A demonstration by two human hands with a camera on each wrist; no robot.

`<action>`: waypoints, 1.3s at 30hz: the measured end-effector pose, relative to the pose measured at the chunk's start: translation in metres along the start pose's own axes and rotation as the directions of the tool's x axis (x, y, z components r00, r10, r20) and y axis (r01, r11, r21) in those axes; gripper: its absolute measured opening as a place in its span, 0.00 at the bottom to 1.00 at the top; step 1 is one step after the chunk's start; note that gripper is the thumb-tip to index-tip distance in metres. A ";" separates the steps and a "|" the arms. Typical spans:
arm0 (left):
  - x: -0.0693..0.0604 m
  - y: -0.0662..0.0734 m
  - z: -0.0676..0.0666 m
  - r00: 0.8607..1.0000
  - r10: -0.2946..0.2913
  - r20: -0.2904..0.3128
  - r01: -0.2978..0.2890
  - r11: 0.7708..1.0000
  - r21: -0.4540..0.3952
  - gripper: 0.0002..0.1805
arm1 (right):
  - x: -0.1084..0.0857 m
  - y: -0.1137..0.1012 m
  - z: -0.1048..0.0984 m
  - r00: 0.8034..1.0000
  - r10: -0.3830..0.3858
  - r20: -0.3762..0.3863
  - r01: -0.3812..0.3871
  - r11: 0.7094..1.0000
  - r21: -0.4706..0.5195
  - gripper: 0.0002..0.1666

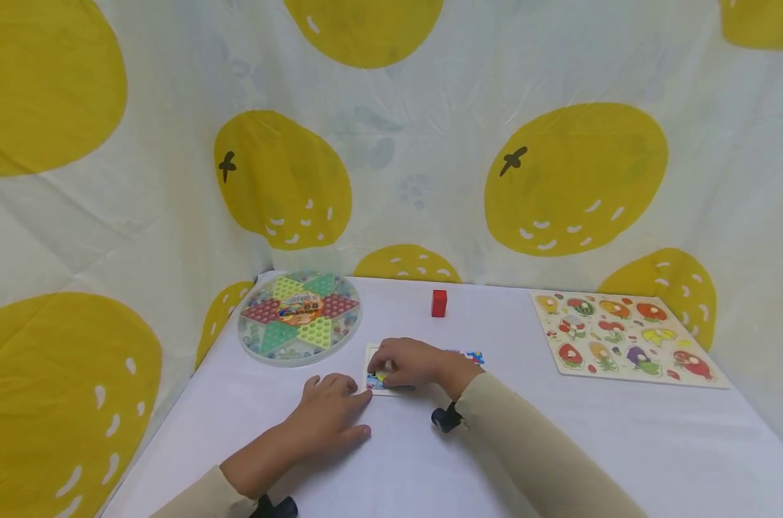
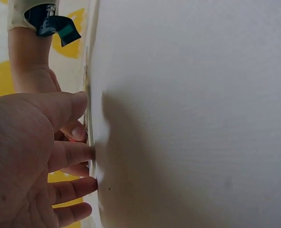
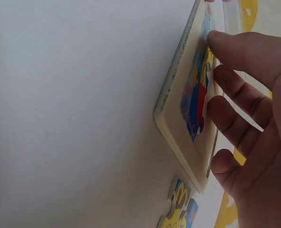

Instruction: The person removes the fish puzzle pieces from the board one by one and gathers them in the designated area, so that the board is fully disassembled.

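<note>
A small jigsaw tray with a pale wooden border lies flat on the table. My right hand is over it, fingers bent down. In the right wrist view the thumb and fingers of that hand pinch a colourful puzzle piece at the picture surface; its outline is partly hidden. Red and blue picture parts show in the tray. My left hand rests at the tray's near left corner, fingers spread, index fingertip at the border. Loose puzzle pieces lie beside the tray, partly behind the right hand.
A round Chinese checkers board with marbles sits at the back left. Behind the tray stands a red block. A wooden fruit puzzle board lies at the right. Fruit-patterned cloth hangs behind the white table.
</note>
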State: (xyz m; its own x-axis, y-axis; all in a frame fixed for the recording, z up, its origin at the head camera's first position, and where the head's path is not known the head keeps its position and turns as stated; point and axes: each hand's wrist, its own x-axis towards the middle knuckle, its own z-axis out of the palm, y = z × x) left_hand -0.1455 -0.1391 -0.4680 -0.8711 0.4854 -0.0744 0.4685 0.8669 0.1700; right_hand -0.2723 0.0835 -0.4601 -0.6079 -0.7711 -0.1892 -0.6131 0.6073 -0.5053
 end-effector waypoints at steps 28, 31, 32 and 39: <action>0.007 -0.003 -0.007 1.000 0.019 0.018 -0.018 0.999 -0.031 0.31 | 0.006 -0.030 0.000 0.979 0.202 -0.002 -0.202 0.977 -0.061 0.21; 0.008 -0.002 -0.008 1.000 0.009 0.024 -0.008 0.999 -0.051 0.30 | 0.005 -0.026 -0.001 0.984 0.179 0.010 -0.179 0.984 -0.026 0.20; 0.008 -0.002 -0.008 1.000 0.009 0.023 -0.008 0.998 -0.054 0.30 | 0.005 -0.024 0.000 0.985 0.172 0.016 -0.172 0.985 -0.007 0.19; 0.007 -0.002 -0.011 1.000 0.020 0.019 -0.018 0.998 -0.067 0.29 | 0.004 -0.013 0.001 0.985 0.170 0.039 -0.174 0.979 0.103 0.19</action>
State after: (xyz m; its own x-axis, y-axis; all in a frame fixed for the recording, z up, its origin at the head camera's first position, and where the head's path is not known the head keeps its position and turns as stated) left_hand -0.1540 -0.1382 -0.4582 -0.8588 0.5043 -0.0898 0.4733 0.8484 0.2371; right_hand -0.2665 0.0721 -0.4552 -0.6834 -0.6632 -0.3053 -0.4429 0.7090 -0.5488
